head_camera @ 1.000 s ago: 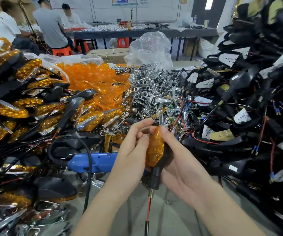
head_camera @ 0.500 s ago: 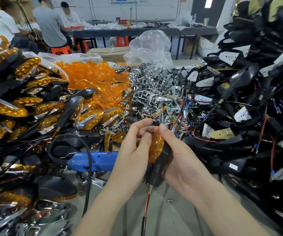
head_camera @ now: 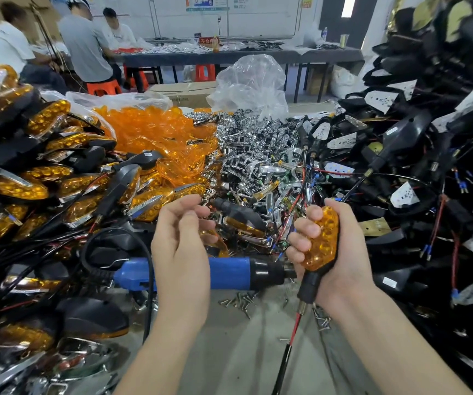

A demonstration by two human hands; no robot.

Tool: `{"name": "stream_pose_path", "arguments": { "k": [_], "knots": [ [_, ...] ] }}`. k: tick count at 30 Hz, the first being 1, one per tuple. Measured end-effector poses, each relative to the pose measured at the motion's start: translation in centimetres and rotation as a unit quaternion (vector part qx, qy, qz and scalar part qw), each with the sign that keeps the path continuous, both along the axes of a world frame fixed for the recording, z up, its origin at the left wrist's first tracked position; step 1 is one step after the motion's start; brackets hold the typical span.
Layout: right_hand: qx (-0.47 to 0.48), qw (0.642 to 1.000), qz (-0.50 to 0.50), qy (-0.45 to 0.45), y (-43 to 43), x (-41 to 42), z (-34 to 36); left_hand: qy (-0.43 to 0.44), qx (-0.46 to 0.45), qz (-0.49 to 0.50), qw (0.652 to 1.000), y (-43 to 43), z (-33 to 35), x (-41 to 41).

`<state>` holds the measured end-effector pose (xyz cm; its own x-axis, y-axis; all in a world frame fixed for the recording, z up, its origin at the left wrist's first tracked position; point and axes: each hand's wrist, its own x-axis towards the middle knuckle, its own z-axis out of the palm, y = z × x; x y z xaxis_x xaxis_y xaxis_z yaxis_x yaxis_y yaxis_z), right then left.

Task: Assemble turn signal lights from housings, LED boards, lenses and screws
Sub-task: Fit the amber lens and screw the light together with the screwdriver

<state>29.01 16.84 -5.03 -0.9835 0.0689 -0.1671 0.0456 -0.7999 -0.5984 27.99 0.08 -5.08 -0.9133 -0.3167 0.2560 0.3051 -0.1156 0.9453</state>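
Over the cluttered bench (head_camera: 229, 352), right hand (head_camera: 335, 260) grips the turn signal (head_camera: 322, 240); left hand (head_camera: 181, 246) half-curled, empty.

Both forearms reach forward over the blue screwdriver (head_camera: 229, 273). The left hand (head_camera: 182, 243) hovers above it, fingers loosely curled — the right hand (head_camera: 332, 252), just beyond its tip, is clenched.

Glossy amber plastic lens (head_camera: 322, 240)
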Motion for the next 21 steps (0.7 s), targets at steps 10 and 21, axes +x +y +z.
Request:
{"name": "stream_pose_path", "arguments": {
  "k": [10, 21],
  "knots": [
    [0.017, 1.000, 0.001, 0.016, -0.05, -0.17, -0.20, 0.004, -0.033, 0.033, 0.999, -0.27, -0.12, -0.28],
    [-0.036, 0.999, -0.007, 0.024, -0.20, 0.21, 0.24, 0.011, -0.037, 0.005, 0.999, 0.23, 0.02, 0.18]
  ]
}}
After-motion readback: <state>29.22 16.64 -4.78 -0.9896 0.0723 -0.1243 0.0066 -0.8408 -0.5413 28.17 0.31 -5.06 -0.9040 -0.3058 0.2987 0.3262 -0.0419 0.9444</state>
